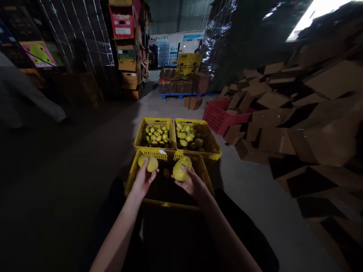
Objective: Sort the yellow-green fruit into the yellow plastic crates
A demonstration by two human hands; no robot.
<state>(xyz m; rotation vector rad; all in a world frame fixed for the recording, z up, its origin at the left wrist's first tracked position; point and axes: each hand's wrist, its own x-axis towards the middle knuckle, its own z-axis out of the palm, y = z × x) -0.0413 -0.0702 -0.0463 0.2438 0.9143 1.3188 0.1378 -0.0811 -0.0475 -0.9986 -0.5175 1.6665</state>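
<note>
The fingers of the left hand (143, 181) were grasping an oblong yellow fruit (151, 163), smooth and pale; those of the right hand (194, 183) were grasping a lumpy yellow fruit (178, 170), rounder and uneven. Just below the fingers stood a near crate (167, 204), yellow and dark inside, one dull round fruit (166, 173) visible between the hands. Directly beyond the fingers, a far-left crate (138, 132) and a far-right crate (214, 142) stood side by side, both holding yellow-green fruits (156, 133). Under it all was a grey floor (241, 177), in a dim room. Rightward of the fingers, a red crate (212, 116) sat against a heap of cardboard boxes (269, 126); far leftward was a person in pale trousers (48, 102); well ahead, cartons (178, 86) rested on a blue pallet (181, 96)
</note>
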